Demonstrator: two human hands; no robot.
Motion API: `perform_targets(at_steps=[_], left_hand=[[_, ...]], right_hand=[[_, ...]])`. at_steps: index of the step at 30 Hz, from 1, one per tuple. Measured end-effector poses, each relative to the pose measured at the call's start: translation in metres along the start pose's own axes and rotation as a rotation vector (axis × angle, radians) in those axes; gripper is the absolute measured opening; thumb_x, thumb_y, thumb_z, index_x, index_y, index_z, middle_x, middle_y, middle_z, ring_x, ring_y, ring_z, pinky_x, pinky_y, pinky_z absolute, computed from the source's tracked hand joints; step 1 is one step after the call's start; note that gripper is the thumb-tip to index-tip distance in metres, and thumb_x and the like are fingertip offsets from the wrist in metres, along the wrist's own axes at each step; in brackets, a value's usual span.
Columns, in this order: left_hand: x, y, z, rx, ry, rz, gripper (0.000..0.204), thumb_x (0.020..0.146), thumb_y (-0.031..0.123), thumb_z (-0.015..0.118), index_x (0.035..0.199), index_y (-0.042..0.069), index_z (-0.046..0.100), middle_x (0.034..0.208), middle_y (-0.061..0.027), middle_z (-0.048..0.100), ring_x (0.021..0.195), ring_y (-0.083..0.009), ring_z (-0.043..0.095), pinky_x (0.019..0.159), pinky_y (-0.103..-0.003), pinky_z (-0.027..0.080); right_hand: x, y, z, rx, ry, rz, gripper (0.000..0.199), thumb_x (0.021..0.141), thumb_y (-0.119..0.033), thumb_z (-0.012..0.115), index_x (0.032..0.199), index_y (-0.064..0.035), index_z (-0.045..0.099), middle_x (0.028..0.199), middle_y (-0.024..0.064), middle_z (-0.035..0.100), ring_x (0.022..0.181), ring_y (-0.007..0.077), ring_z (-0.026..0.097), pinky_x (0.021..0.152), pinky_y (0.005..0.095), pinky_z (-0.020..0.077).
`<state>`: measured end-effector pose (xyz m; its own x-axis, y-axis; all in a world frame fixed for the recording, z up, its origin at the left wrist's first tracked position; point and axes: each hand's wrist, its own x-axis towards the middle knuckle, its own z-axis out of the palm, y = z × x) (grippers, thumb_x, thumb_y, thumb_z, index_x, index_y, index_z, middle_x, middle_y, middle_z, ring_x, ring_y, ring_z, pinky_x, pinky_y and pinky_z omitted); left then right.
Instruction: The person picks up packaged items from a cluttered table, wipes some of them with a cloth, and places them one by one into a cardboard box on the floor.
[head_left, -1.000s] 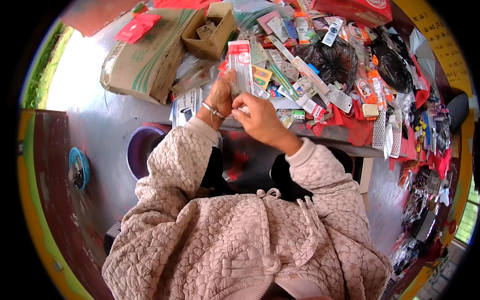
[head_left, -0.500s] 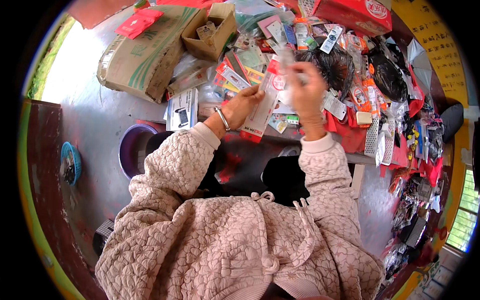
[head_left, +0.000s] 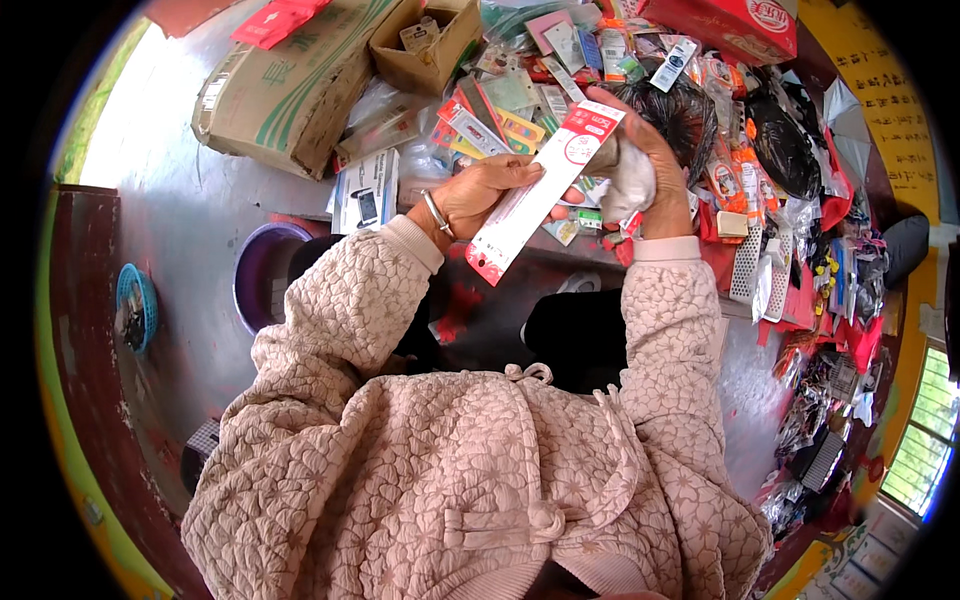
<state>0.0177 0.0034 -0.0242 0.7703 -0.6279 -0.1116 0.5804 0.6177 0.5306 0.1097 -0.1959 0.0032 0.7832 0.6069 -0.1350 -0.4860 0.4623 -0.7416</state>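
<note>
My left hand (head_left: pixel 485 190) pinches a long flat red-and-white package (head_left: pixel 535 190) near its middle, thumb on its face. The package slants from lower left to upper right. My right hand (head_left: pixel 662 175) is curled around a crumpled whitish-grey cloth (head_left: pixel 630 182), which sits close against the package's right edge. The fingertips of that hand reach the package's red upper end. Part of the cloth is hidden behind the package. Beyond both hands lies a heap of small packaged goods, with colourful cards (head_left: pixel 520 130) nearest the left hand.
A large cardboard carton (head_left: pixel 290 100) and a small open box (head_left: pixel 425 65) stand at the far left of the table. A black plastic bag (head_left: pixel 675 125) lies behind my right hand. On the floor to the left are a purple basin (head_left: pixel 250 280) and a blue basket (head_left: pixel 150 310).
The package has turned more face-up and slanted further right. My right hand, blurred before, has moved right and now cups the cloth beside the package.
</note>
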Motion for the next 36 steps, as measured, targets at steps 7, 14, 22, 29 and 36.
perform_targets(at_steps=[7, 14, 22, 29, 36], left_hand=[[-0.001, -0.001, 0.006, 0.031, 0.034, -0.026, 0.062, 0.089, 0.047, 0.037, 0.127, -0.002, 0.032, 0.121, -0.0170, 0.046, 0.093, -0.0210, 0.059, 0.071, -0.030, 0.054], [0.001, -0.005, 0.011, -0.010, 0.088, 0.016, 0.058, 0.078, -0.003, 0.048, 0.131, 0.001, 0.024, 0.127, -0.0183, 0.039, 0.118, -0.0308, 0.041, 0.086, -0.040, 0.048], [0.012, -0.017, -0.016, -0.240, 0.101, 0.030, 0.040, 0.090, 0.025, 0.043, 0.123, 0.002, 0.039, 0.114, -0.0146, 0.052, 0.106, -0.0255, 0.052, 0.088, -0.038, 0.046], [0.007, -0.022, -0.045, 0.906, 0.322, 0.508, 0.033, 0.091, 0.033, 0.042, 0.105, 0.005, 0.052, 0.100, -0.0090, 0.057, 0.099, -0.0212, 0.053, 0.084, -0.034, 0.044], [0.007, -0.011, -0.034, -0.349, 0.109, 0.055, 0.029, 0.088, 0.023, 0.051, 0.111, 0.006, 0.048, 0.102, -0.0075, 0.058, 0.091, -0.0201, 0.059, 0.081, -0.035, 0.049]], right_hand=[[0.015, 0.005, -0.012, -0.129, 0.107, 0.082, 0.029, 0.075, -0.022, 0.068, 0.088, 0.0003, 0.055, 0.077, 0.0110, 0.061, 0.064, 0.0178, 0.060, 0.058, 0.0288, 0.0518], [0.018, 0.003, -0.008, -0.407, 0.649, -0.236, 0.019, 0.075, -0.014, 0.067, 0.080, 0.0029, 0.059, 0.071, 0.0075, 0.059, 0.058, 0.0140, 0.055, 0.053, 0.0265, 0.0445], [0.026, 0.039, 0.022, -1.213, 0.503, -0.864, 0.015, 0.079, -0.019, 0.059, 0.079, -0.0037, 0.057, 0.075, 0.0120, 0.060, 0.065, 0.0261, 0.058, 0.059, 0.0345, 0.0454], [-0.003, 0.105, 0.077, -1.471, 0.159, -0.730, 0.016, 0.077, -0.021, 0.057, 0.073, -0.0056, 0.053, 0.076, 0.0109, 0.056, 0.073, 0.0288, 0.056, 0.062, 0.0361, 0.0442], [0.008, 0.068, 0.059, -1.500, 0.170, -0.783, 0.010, 0.078, -0.015, 0.058, 0.076, -0.0053, 0.057, 0.073, 0.0082, 0.057, 0.067, 0.0286, 0.058, 0.055, 0.0346, 0.0454]])
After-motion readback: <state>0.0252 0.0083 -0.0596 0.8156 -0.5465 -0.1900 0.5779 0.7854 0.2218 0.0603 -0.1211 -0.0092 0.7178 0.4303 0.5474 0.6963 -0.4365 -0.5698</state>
